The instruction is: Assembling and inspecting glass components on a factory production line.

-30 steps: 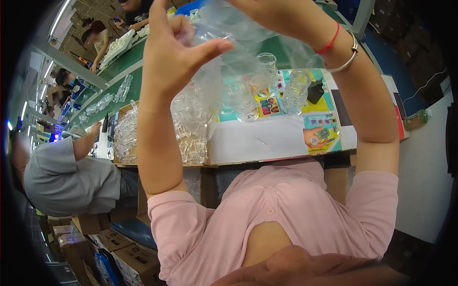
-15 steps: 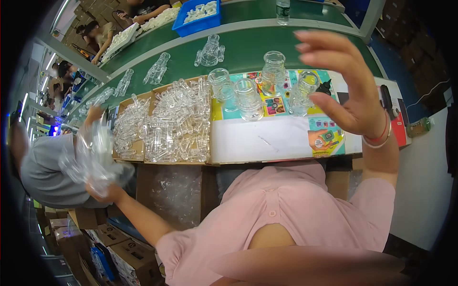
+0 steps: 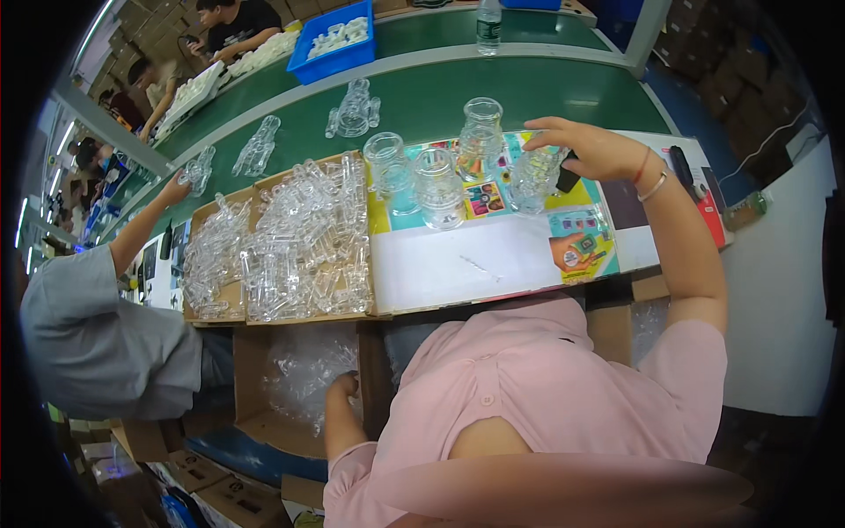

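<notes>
My right hand (image 3: 591, 151) closes over the top of a clear jar-shaped vessel (image 3: 532, 187), fingers behind its rim and thumb on the near side. Three similar clear vessels stand upright to its left: one in front (image 3: 438, 195), one farther left (image 3: 389, 176) and one behind (image 3: 481, 132). They rest on a printed cardboard sheet (image 3: 422, 255). My left hand (image 3: 345, 385) is low, inside an open carton (image 3: 251, 378) below the table edge, against crumpled clear plastic film (image 3: 304, 356). Its fingers are largely hidden, so its grip cannot be made out.
Shallow cardboard trays (image 3: 368, 264) of small clear plastic parts lie left of the sheet. Clear part groups (image 3: 354, 110) lie on the green bench (image 3: 422, 97). Beyond are a blue bin (image 3: 304, 55) and a water bottle (image 3: 488, 31). A co-worker's arm (image 3: 141, 233) reaches from the left.
My left hand has moved from the crumpled plastic bag at left into the carton. My right hand has come down from the air onto a clear vessel. The co-worker's hand has reached farther out.
</notes>
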